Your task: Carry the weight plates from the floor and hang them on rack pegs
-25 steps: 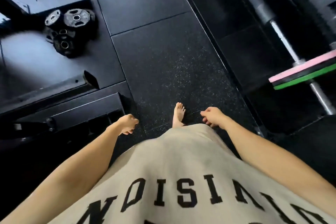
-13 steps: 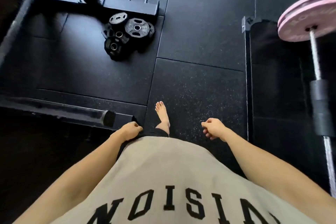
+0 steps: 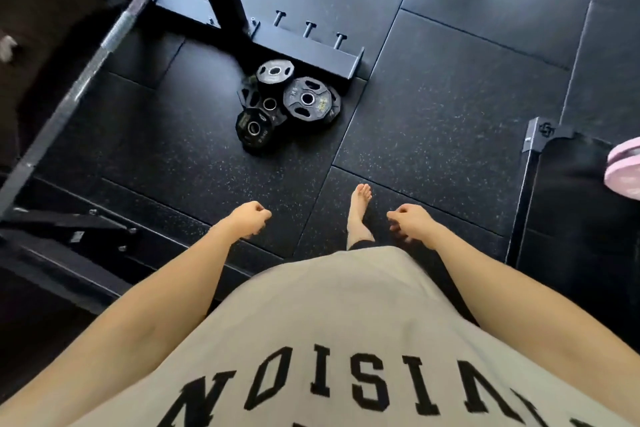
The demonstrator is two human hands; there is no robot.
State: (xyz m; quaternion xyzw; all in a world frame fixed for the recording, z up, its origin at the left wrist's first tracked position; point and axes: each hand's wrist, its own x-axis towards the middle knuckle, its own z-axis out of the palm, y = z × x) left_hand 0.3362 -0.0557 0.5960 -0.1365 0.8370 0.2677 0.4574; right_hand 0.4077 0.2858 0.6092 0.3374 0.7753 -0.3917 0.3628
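Several black weight plates lie in a loose pile on the dark rubber floor ahead of me: a large one [image 3: 307,99], a smaller one [image 3: 275,70] behind it and another small one [image 3: 254,127] at the front. Just behind the pile stands the black rack base [image 3: 304,50] with three short upright pegs [image 3: 308,29]. My left hand [image 3: 250,222] and my right hand [image 3: 412,221] hang in front of my body, fingers loosely curled, holding nothing. Both are well short of the plates.
A steel barbell [image 3: 86,76] runs diagonally across the left side above a black frame [image 3: 69,222]. At the right edge sits a pink plate [image 3: 623,170] beside a black platform edge [image 3: 526,191]. My bare foot [image 3: 360,211] is on the speckled mat.
The view has swung and moved forward, so the plate pile and rack base now sit closer and more central. Both hands stay hanging and hold nothing.
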